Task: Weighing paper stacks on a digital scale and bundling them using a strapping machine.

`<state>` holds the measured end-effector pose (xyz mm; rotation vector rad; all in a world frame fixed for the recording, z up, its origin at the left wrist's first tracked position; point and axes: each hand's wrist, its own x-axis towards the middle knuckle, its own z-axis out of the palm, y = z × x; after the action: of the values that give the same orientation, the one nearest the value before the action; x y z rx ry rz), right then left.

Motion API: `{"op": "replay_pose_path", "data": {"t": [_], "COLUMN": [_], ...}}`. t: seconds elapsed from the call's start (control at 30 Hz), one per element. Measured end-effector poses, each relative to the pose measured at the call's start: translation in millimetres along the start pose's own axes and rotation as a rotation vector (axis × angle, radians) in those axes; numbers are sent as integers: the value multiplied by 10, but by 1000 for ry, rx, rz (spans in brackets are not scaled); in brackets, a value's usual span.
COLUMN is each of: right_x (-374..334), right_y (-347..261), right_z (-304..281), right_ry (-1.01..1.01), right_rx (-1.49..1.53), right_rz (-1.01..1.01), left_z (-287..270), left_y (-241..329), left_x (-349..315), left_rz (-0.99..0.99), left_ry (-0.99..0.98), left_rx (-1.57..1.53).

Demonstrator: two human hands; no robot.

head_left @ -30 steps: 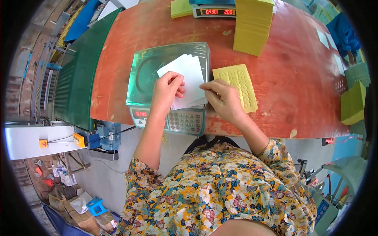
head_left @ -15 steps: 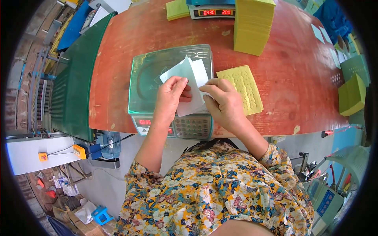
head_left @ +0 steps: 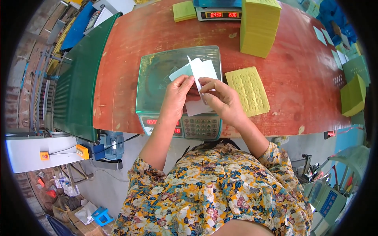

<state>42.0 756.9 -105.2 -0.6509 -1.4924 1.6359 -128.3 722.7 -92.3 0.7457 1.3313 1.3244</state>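
Note:
A few white paper sheets (head_left: 207,70) stand fanned at different angles above a digital scale (head_left: 154,84) with a clear greenish cover. My left hand (head_left: 176,96) is closed on the sheets, its thumb at the edge of an upright one. From the other side my right hand (head_left: 223,100) has its fingers bent and pinched at that same sheet. Beside the scale, a yellow embossed pad (head_left: 248,91) with rows of round shapes lies flat on the red table (head_left: 118,70). The scale's keypad (head_left: 201,126) faces me, its lit display partly behind my left wrist.
A tall yellow stack (head_left: 259,33) stands at the back, next to a second scale (head_left: 219,15) and a small yellow pile (head_left: 184,11). Along the left runs a green conveyor belt (head_left: 80,78). Another yellow block (head_left: 352,95) sits at far right, near a person in blue (head_left: 338,17).
The upright sheet is now seen more edge-on, and my fingers have shifted along it. The whole view has moved, so the table and scale appear slightly further right.

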Motion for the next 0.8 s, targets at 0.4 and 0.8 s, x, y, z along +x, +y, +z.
{"op": "replay_pose_path", "data": {"t": [0.4,0.8], "right_x": [23,66], "right_y": [2,-51], "right_z": [-31,-8], "right_ry": [20,23], "right_rx": [55,-110], "right_rz": [69,169], "left_z": [5,196], "left_y": [5,-72], "left_x": [-5,-115], "left_rz": [3,173], "left_ry": [-8,175], "left_rx": [-5,-122]}}
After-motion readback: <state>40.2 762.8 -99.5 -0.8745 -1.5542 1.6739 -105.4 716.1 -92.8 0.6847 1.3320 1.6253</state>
